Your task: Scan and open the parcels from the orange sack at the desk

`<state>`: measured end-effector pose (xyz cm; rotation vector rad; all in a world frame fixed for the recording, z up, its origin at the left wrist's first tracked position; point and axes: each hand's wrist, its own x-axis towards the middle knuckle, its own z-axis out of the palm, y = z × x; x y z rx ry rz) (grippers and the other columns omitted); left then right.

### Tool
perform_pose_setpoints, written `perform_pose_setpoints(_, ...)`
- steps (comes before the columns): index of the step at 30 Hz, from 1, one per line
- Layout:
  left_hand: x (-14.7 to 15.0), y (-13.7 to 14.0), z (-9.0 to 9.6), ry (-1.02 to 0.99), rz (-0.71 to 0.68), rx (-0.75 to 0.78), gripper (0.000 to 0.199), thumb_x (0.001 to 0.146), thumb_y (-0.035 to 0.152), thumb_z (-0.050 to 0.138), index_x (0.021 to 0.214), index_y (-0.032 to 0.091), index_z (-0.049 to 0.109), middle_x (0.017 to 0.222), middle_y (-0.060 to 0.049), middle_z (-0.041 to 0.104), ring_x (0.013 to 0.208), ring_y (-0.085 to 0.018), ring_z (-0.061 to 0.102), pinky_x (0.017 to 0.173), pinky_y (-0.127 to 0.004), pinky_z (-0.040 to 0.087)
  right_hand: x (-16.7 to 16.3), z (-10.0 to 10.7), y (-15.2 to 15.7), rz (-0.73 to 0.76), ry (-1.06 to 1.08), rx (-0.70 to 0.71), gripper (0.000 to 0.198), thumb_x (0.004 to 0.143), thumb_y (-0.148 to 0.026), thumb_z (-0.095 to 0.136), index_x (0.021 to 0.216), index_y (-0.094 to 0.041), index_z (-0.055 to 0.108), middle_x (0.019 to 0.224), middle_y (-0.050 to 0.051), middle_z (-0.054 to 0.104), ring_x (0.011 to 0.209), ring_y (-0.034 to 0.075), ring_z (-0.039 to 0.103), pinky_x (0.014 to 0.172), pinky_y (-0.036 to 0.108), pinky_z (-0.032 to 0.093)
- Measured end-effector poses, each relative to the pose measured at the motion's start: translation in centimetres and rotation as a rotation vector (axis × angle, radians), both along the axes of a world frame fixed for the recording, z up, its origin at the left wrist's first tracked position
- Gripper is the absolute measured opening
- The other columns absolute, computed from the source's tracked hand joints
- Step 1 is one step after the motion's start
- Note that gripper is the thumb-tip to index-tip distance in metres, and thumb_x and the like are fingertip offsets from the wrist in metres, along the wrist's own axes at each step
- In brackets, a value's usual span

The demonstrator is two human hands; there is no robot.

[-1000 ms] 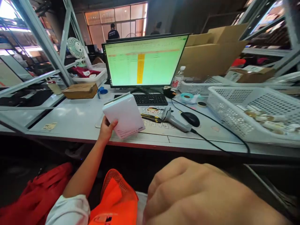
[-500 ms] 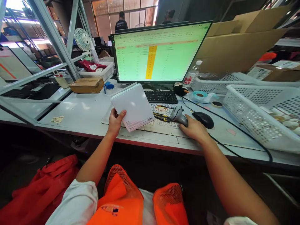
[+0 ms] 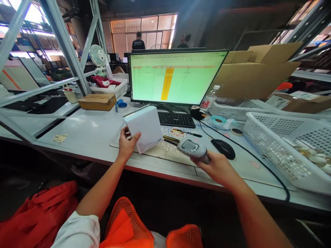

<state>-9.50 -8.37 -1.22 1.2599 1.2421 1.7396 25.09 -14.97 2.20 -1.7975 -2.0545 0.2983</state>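
Observation:
A flat white box (image 3: 146, 127) with small print and a barcode along its lower edge is gripped by my left hand (image 3: 128, 143), thumb on the front and fingers behind. It is tilted above the desk mat. My right hand (image 3: 216, 168) is closed around the handle of a grey barcode scanner (image 3: 192, 148), raised off the desk, its head pointing left toward the box. Behind the scanner head lies a yellow and black utility knife (image 3: 171, 139), partly hidden. A black mouse (image 3: 223, 148) rests just beyond my right hand.
A lit monitor (image 3: 176, 79) stands behind a black keyboard (image 3: 177, 119). At the right is a white basket (image 3: 281, 151) of small items, with a black cable (image 3: 258, 160) running before it. A brown carton (image 3: 97, 102) sits at the left. Tape rolls (image 3: 218, 120) and a bottle (image 3: 210, 98) stand near the monitor.
My right hand has lifted the scanner off the mat and turned its head leftward. The box in my left hand has tilted, showing more of its top edge. The camera view has tipped upward.

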Motion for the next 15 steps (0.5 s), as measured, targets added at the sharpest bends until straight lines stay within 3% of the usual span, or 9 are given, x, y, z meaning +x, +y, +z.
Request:
perform_pose_setpoints(3, 0.5, 0.3, 0.0, -0.003, 0.017, 0.003, 0.063, 0.074, 0.052, 0.086, 0.119, 0.018, 0.056, 0.119, -0.013, 0.068, 0.105, -0.025, 0.069, 0.084, -0.035, 0.06, -1.5, 1.0, -3.0, 0.226, 0.166, -0.009, 0.031, 0.09, -0.048, 0.062, 0.102, -0.022, 0.073, 0.094, 0.006, 0.078, 0.083, 0.027, 0.073, 0.072, 0.034, 0.055)
perform_pose_setpoints(6, 1.0, 0.5, -0.2, -0.006, 0.004, 0.006, 0.062, 0.074, 0.051, 0.085, 0.12, 0.019, 0.056, 0.119, -0.013, 0.068, 0.107, -0.025, 0.069, 0.084, -0.036, 0.061, -2.1, 0.8, -2.9, 0.238, 0.155, 0.022, 0.029, 0.09, -0.043, 0.061, 0.106, -0.021, 0.07, 0.097, 0.007, 0.078, 0.083, 0.027, 0.073, 0.072, 0.034, 0.054)
perform_pose_setpoints(10, 0.5, 0.4, -0.8, 0.001, -0.021, -0.022, 0.064, 0.074, 0.05, 0.084, 0.122, 0.019, 0.055, 0.12, -0.013, 0.066, 0.11, -0.026, 0.069, 0.087, -0.039, 0.062, -0.1, -1.3, 0.9, 0.025, -0.029, 0.064, 0.039, 0.093, -0.041, 0.059, 0.123, -0.017, 0.067, 0.103, 0.012, 0.077, 0.094, 0.033, 0.073, 0.077, 0.038, 0.053)
perform_pose_setpoints(15, -1.4, -0.5, -2.9, 0.024, -0.026, -0.065, 0.071, 0.074, 0.051, 0.085, 0.128, 0.021, 0.051, 0.123, -0.013, 0.064, 0.114, -0.028, 0.068, 0.092, -0.042, 0.061, 3.2, -4.5, 5.2, -0.324, -0.345, -0.024, 0.052, 0.099, -0.037, 0.051, 0.142, -0.009, 0.057, 0.124, 0.021, 0.071, 0.111, 0.038, 0.069, 0.085, 0.043, 0.054)
